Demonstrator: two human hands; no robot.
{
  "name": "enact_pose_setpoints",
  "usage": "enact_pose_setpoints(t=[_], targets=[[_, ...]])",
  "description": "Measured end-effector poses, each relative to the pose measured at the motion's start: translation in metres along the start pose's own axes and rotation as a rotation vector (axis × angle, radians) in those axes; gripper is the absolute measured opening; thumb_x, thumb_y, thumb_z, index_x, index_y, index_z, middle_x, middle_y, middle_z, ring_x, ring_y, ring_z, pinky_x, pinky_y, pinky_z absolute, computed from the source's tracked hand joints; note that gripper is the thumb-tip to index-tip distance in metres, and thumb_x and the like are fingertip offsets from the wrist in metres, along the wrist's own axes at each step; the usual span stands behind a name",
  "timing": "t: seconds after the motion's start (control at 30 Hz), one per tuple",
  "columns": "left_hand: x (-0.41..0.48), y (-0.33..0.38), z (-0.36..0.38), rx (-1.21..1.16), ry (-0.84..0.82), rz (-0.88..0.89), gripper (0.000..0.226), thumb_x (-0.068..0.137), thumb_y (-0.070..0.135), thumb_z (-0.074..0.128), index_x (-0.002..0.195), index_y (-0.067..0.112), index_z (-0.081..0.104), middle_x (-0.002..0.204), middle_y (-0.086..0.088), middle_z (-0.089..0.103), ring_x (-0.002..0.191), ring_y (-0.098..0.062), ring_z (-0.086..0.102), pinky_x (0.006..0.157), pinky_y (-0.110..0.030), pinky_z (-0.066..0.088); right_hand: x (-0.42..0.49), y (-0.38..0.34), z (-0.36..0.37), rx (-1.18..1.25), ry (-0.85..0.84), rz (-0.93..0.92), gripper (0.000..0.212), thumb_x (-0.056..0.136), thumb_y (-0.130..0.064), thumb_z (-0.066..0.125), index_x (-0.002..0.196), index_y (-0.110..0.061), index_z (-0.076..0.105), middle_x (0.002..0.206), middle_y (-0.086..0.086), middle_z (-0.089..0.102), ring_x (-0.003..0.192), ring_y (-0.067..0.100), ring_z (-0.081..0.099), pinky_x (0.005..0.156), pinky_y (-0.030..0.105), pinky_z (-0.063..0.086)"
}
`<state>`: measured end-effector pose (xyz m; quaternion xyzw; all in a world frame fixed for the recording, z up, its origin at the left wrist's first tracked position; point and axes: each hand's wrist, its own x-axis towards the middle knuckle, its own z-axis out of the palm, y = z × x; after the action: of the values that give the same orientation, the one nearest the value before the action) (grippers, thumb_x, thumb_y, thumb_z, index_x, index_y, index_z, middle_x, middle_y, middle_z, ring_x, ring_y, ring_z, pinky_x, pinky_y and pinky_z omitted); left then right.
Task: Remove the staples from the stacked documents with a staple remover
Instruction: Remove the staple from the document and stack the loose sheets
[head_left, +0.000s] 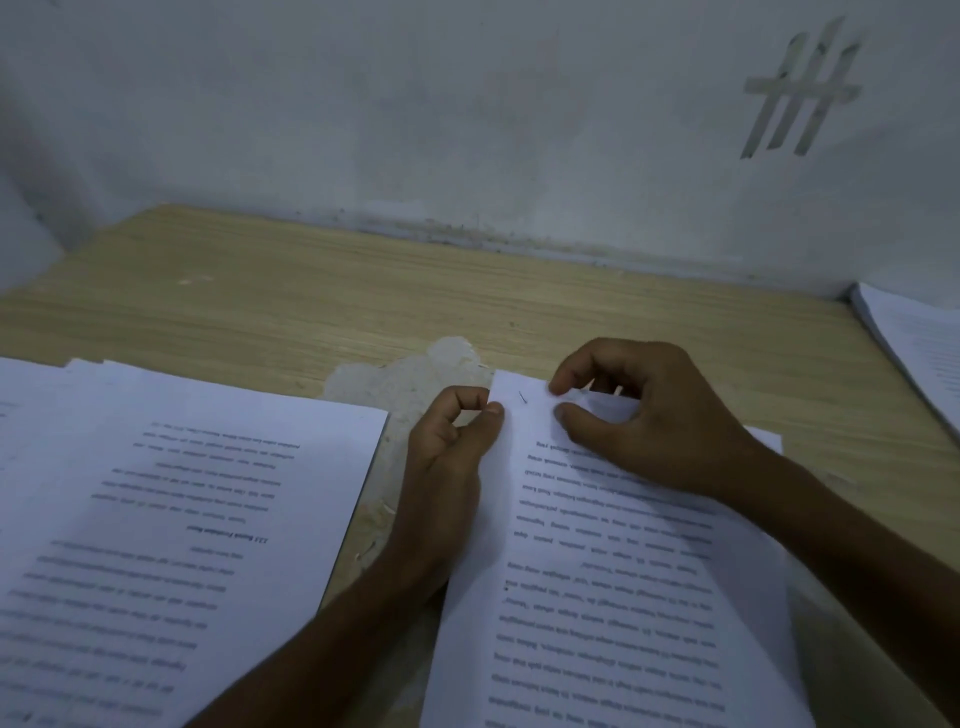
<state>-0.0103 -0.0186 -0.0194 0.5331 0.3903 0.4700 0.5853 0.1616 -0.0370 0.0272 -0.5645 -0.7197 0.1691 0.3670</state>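
Observation:
A stapled document (597, 571) of printed white pages lies in front of me on the wooden desk (311, 301), its text upside down. A small dark staple (522, 397) sits slanted in its far left corner. My left hand (452, 457) pinches the page's left edge just left of the staple, thumb on top. My right hand (649, 410) grips the same corner from the right, forefinger and thumb pinching the paper beside the staple. No staple remover is in view.
A spread pile of printed sheets (171, 519) covers the desk's left side. Another paper stack (919, 343) lies at the far right edge. A worn patch (405, 379) in the desk surface shows between the piles. A grey wall (467, 130) closes off the back.

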Motion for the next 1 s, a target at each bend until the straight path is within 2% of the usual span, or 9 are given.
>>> enact_pose_setpoints(t=[0.13,0.27,0.37,0.47,0.77,1.0], targets=[[-0.002,0.003,0.002,0.017,-0.006,0.013,0.016,0.096,0.014,0.045,0.088,0.018,0.059,0.07,0.017,0.068,0.062,0.001,0.064,0.055,-0.012,0.049,0.0,0.0,0.006,-0.026,0.005,-0.004,0.012,0.074,-0.028,0.067,0.085,-0.025,0.07,0.082,-0.013,0.069,0.071,0.005,0.063,0.06,0.014,0.046],[-0.004,0.005,0.005,0.045,-0.013,0.06,0.019,0.095,0.011,0.045,0.084,0.02,0.058,0.067,0.024,0.066,0.063,0.007,0.061,0.053,-0.006,0.044,0.0,-0.001,0.017,-0.053,0.049,-0.02,0.01,0.075,-0.029,0.066,0.083,-0.022,0.069,0.081,-0.012,0.068,0.073,0.007,0.063,0.061,0.03,0.051],[-0.003,0.004,0.004,0.056,-0.016,0.091,0.019,0.095,0.01,0.046,0.086,0.02,0.059,0.07,0.024,0.067,0.066,0.008,0.062,0.056,-0.005,0.044,0.0,-0.003,0.023,-0.045,0.117,-0.03,0.007,0.074,-0.026,0.067,0.079,-0.02,0.069,0.081,-0.009,0.069,0.076,0.006,0.063,0.065,0.028,0.051],[-0.003,0.003,0.005,0.028,-0.025,0.111,0.018,0.094,0.008,0.047,0.088,0.017,0.062,0.072,0.02,0.068,0.069,0.004,0.063,0.058,-0.007,0.045,-0.001,-0.004,0.027,-0.058,0.151,-0.025,0.008,0.073,-0.026,0.067,0.078,-0.019,0.069,0.082,-0.008,0.069,0.077,0.007,0.064,0.068,0.034,0.053],[-0.005,0.001,0.004,0.012,-0.05,0.165,0.021,0.093,0.007,0.048,0.089,0.02,0.064,0.078,0.014,0.07,0.073,-0.002,0.065,0.064,-0.013,0.05,-0.005,-0.014,0.036,-0.049,0.228,0.093,0.021,0.07,-0.044,0.056,0.071,-0.025,0.065,0.081,-0.012,0.068,0.078,0.007,0.064,0.072,0.039,0.054],[-0.004,-0.003,0.003,0.086,-0.022,0.197,0.017,0.093,0.009,0.051,0.088,0.019,0.064,0.076,0.011,0.071,0.068,-0.005,0.066,0.062,-0.018,0.053,-0.006,-0.015,0.036,-0.045,0.189,0.133,0.036,0.069,-0.053,0.045,0.072,-0.022,0.064,0.08,-0.008,0.067,0.077,0.006,0.061,0.072,0.035,0.052]])
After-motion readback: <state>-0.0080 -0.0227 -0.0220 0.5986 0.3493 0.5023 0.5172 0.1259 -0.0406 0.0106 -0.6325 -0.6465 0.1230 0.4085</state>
